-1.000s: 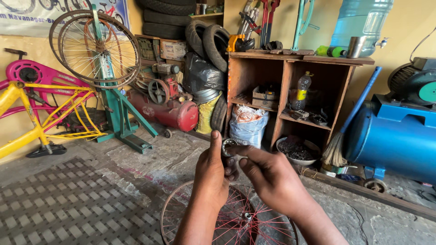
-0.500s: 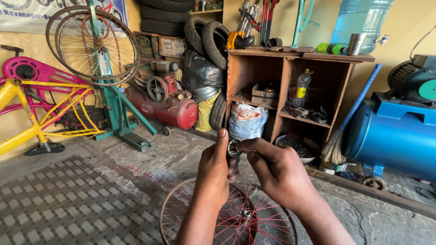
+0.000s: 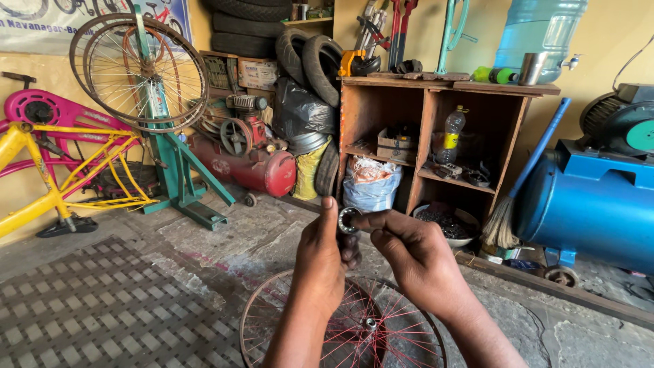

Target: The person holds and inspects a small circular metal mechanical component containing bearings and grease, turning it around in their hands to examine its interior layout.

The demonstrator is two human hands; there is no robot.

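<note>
My left hand (image 3: 320, 262) and my right hand (image 3: 414, 255) are raised together in the middle of the view. Between their fingertips they pinch a small metal ring (image 3: 348, 220), shiny and round like a bearing part. The left fingers are behind it, the right thumb and forefinger grip its right edge. Below both forearms a bicycle wheel (image 3: 279, 310) with red spokes lies flat on the concrete floor, its hub (image 3: 370, 323) visible between my wrists.
A wooden shelf unit (image 3: 422, 129) with bottles and parts stands ahead. A red air compressor (image 3: 248, 160) and stacked tyres (image 3: 306, 58) are at centre left. A wheel on a green truing stand (image 3: 153, 75), a yellow and pink bicycle frame (image 3: 48, 157) and a blue tank (image 3: 589, 204) flank the floor.
Both hands have dropped slightly in the view and stayed together on the ring. The camera has tilted up a little, showing more of the shelf top.
</note>
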